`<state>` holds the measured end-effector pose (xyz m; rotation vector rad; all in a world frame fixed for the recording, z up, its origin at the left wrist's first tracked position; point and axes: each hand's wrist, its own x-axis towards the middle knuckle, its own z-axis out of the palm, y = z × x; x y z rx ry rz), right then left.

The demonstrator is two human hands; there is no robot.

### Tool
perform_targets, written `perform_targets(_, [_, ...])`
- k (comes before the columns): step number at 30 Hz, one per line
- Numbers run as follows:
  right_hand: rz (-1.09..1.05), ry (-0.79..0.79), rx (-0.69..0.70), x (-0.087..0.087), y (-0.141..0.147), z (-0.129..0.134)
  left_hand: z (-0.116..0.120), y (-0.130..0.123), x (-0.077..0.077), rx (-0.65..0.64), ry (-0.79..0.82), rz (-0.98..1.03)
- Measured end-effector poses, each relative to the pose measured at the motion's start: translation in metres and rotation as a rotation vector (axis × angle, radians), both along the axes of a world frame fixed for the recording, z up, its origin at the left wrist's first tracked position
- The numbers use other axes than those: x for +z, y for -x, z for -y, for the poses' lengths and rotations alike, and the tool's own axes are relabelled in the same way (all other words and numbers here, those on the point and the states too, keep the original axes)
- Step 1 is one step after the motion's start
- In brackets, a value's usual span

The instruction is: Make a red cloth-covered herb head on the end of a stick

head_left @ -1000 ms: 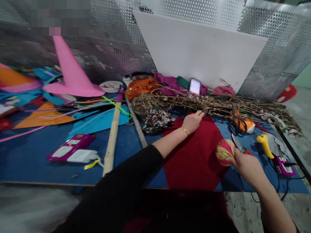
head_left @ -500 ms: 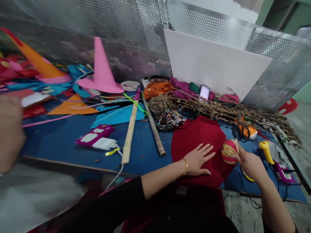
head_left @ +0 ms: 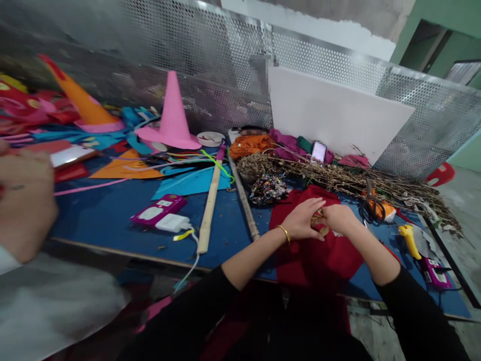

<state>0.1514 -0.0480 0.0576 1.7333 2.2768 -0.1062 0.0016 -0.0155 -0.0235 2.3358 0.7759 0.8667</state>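
A round red cloth (head_left: 291, 265) lies rumpled on the blue table. Above its middle, my left hand (head_left: 302, 219) curves its fingers and thumb around the side of a small pink-and-gold ball (head_left: 317, 217). From the right, my right hand (head_left: 340, 219) grips the same ball with bent fingers. Most of the ball is hidden by the hands; only gold-patterned bits show. A gold bangle (head_left: 284, 233) circles my left wrist. Black scissors (head_left: 372, 208) lie beyond my right hand.
At the left edge is a co-worker's hand (head_left: 26, 200). A bamboo stick (head_left: 209, 213), a purple power strip (head_left: 160, 210), a pink paper cone hat (head_left: 173, 118), dried twigs (head_left: 338, 175) and a yellow-handled tool (head_left: 409, 240) lie about. A white board (head_left: 334, 110) leans behind.
My right hand has carried the ball left over the red cloth. My left hand has risen from lying flat and now cups the ball. The cloth is more rumpled.
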Motion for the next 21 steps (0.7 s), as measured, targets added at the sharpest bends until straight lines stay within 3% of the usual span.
perform_targets(6, [-0.164,-0.019,-0.061,0.002,-0.007,-0.008,-0.011,-0.010,-0.024,0.068,0.058,0.116])
perform_targets(10, [-0.614,-0.039,-0.150,-0.014,-0.036,-0.002,-0.009,-0.003,-0.039,0.104,0.118,0.250])
perform_targets(15, [-1.166,-0.156,-0.210,-0.046,-0.047,0.014,-0.006,-0.001,-0.042,0.120,0.065,0.317])
perform_targets(21, [-1.402,-0.234,-0.367,-0.061,-0.030,0.020,-0.007,0.000,-0.040,0.180,0.116,0.351])
